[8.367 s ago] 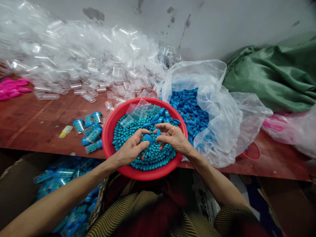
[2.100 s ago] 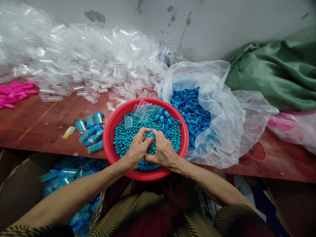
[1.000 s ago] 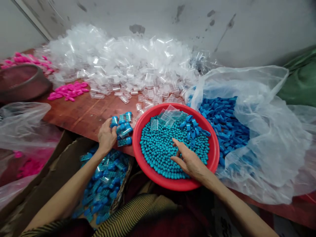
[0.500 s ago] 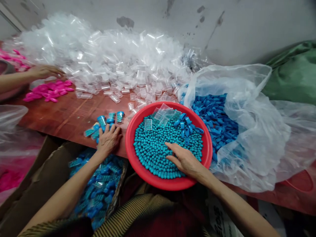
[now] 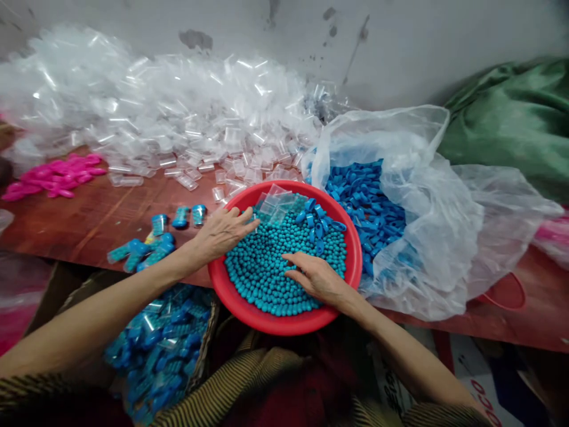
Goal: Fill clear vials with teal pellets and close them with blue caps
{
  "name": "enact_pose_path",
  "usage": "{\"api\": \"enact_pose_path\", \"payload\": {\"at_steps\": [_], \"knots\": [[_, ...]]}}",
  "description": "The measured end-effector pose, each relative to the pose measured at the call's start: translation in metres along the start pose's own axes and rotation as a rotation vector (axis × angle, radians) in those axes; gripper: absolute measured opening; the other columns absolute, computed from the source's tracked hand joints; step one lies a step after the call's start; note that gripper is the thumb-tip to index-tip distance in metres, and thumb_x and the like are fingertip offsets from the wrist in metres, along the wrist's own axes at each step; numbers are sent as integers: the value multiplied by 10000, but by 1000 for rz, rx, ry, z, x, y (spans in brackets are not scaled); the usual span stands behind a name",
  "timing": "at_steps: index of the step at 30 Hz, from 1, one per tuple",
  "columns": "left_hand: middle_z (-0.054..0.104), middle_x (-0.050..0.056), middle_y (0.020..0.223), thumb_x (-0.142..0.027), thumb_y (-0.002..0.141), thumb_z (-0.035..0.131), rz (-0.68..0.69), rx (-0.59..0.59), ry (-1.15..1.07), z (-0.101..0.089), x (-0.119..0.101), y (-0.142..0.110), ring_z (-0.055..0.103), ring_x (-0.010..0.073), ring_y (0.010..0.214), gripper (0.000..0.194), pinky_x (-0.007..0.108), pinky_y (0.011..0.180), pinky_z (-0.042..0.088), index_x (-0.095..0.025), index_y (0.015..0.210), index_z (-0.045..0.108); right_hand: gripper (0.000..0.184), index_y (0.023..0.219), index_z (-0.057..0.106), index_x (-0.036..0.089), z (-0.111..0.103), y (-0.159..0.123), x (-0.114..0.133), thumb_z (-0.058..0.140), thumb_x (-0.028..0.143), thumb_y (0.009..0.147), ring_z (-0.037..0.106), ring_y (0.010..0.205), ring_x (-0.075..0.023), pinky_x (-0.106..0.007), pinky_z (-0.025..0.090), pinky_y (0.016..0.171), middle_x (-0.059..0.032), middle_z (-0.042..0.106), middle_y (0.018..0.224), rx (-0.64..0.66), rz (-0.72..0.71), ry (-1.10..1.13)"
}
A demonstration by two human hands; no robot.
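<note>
A red basin [image 5: 217, 279] full of small turquoise beads [image 5: 262, 279] stands at the table's front edge. My left hand [image 5: 226, 232] reaches over its left rim, fingers apart, the fingertips at a small clear plastic tube [image 5: 255, 218] mostly hidden by them. My right hand [image 5: 317, 277] hovers low over the beads, thumb and forefinger apart with nothing visible between them. More clear tubes [image 5: 276, 204] and several blue caps [image 5: 316, 220] lie on the beads towards the back. Left of the basin are bead-filled tubes with blue caps [image 5: 159, 224].
Clear tubes [image 5: 178, 112] are heaped along the wall. A plastic bag [image 5: 440, 237] of blue caps [image 5: 368, 207] lies right of the basin. Pink pieces [image 5: 57, 175] lie at left. Below the table edge, a cardboard box [image 5: 208, 338] holds many filled blue tubes [image 5: 164, 350].
My left hand has moved right, from the filled tubes on the table to the basin's left rim. My right hand stays over the beads. The view has turned slightly right.
</note>
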State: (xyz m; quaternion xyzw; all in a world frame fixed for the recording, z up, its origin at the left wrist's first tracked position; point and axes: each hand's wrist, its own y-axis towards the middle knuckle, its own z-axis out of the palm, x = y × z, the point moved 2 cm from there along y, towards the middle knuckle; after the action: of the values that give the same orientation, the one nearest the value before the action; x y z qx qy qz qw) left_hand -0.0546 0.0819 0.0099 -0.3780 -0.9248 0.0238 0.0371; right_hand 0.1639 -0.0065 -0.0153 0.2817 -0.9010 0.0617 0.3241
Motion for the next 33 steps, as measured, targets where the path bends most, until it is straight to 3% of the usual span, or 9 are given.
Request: {"api": "enact_pose_path", "payload": {"at_steps": [3,6,9,12,18,21,25,30,33], "knots": [[530,112,1121,-80,862,312,76,109,-5,14,-4,13,532,195,907,359,355,815,427,-196,1071,579,365,1225,522,138,-3,-2,1,487,297,899,619,909,-186,-326,496,819,-101,647,1005,-23,5,14],[510,127,1099,-157,880,348,97,181,-22,23,-4,18,559,196,881,315,334,795,444,-173,1116,556,357,1226,522,138,-8,-6,0,490,276,898,615,936,-183,-322,491,835,-98,648,1024,-56,-8,37],[493,123,1083,-222,849,452,74,297,-52,24,-2,22,587,199,856,315,310,764,462,-160,1146,534,337,1210,536,150,-18,-12,-3,496,265,895,614,946,-180,-328,490,841,-93,651,1036,-94,3,54],[498,114,1034,-229,804,520,27,399,-43,21,-2,26,606,201,785,228,316,719,477,-150,1009,582,322,1191,553,154,-28,-17,-9,509,255,888,621,913,-174,-326,493,829,-89,661,1014,-151,19,78],[506,145,1010,-361,804,538,-115,341,-77,23,-25,37,613,259,817,290,371,707,494,-124,970,550,287,1144,593,163,-40,-24,-22,504,243,883,626,844,-166,-319,497,793,-71,676,927,-283,66,166],[512,171,1027,-253,778,543,-222,337,-223,29,-48,48,605,279,850,219,407,739,485,-105,939,552,274,1121,609,175,-42,-25,-25,516,245,873,625,824,-158,-310,497,784,-55,676,904,-334,86,236],[552,135,963,-92,647,558,-211,394,-418,40,-71,69,593,235,803,184,351,728,477,-119,829,568,263,1095,625,167,-45,-26,-26,527,234,860,625,802,-151,-290,496,766,-50,676,889,-370,116,329],[523,1,651,-82,578,534,-237,472,-753,47,-72,76,523,141,596,172,237,543,446,-171,724,513,278,1112,614,169,-47,-27,-28,510,250,868,627,769,-140,-276,493,736,-42,678,899,-334,177,368],[439,-53,554,-168,631,511,-261,523,-996,49,-70,71,443,103,463,140,220,433,411,-185,768,485,300,1148,582,172,-43,-22,-31,517,256,867,624,877,-174,-318,469,811,-69,670,988,-188,228,169]]}}
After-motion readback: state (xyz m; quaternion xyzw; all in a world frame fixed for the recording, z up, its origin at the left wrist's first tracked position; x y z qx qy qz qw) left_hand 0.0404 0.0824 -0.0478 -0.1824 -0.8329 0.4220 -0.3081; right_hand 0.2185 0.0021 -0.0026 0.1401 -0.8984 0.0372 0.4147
